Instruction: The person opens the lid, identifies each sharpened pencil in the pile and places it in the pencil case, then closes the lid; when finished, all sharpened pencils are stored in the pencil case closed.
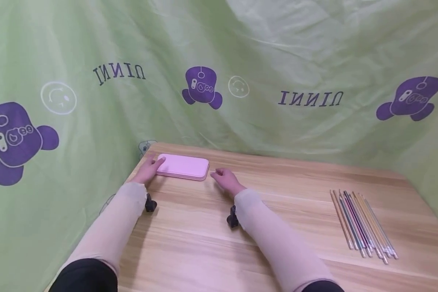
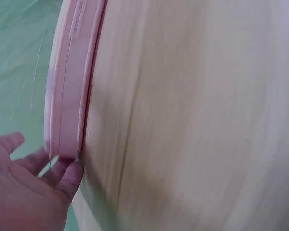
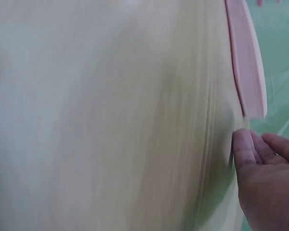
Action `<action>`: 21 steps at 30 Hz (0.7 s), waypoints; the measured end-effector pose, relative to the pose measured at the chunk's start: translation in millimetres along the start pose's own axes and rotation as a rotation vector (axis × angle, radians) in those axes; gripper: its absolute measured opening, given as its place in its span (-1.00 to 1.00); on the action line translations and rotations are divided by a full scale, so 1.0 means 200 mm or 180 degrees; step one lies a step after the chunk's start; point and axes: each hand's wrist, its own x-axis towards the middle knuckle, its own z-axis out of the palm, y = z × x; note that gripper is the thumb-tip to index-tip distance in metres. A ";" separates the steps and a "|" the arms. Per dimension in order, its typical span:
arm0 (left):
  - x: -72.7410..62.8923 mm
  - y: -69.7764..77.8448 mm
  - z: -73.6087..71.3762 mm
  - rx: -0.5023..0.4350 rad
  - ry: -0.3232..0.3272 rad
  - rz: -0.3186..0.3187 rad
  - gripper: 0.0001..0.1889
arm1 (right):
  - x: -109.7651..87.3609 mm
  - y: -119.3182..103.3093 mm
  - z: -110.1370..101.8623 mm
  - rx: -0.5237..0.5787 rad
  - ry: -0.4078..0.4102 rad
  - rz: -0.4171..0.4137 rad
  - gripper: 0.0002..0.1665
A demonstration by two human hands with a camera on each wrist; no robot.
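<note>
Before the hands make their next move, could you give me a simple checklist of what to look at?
1. Left hand's grip touching the pink case: ok, at its left end.
2. Right hand's grip touching the case: not ok, a small gap shows.
3. Case lying flat on the table: ok.
4. Case closed: ok.
5. What is inside the case: cannot tell, hidden.
6. Pencils away from both hands: ok, on the table's right side.

I see a green curtain [image 1: 277, 44] with upside-down purple cartoon bears [image 1: 202, 92] hanging behind the wood-grain table [image 1: 190, 243], where pencils [image 1: 359, 225] lie bunched together.
</note>
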 end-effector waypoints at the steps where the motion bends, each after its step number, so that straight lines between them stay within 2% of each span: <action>1: 0.00 0.01 0.02 -0.0078 -0.0004 -0.0052 -0.10 | 0.00 0.00 0.01 0.0084 0.0021 0.0012 -0.31; 5: -0.02 0.06 0.10 -0.0106 0.0003 -0.0087 -0.17 | -0.03 0.01 0.01 0.0288 0.0159 0.0065 -0.35; 11: -0.07 0.13 0.22 -0.0068 -0.0082 0.0083 -0.34 | -0.10 0.07 -0.07 0.0383 0.0525 0.0245 -0.40; 21: -0.19 0.20 0.40 -0.0150 -0.0195 0.0183 -0.35 | -0.22 0.17 -0.24 0.0628 0.0469 0.0552 -0.35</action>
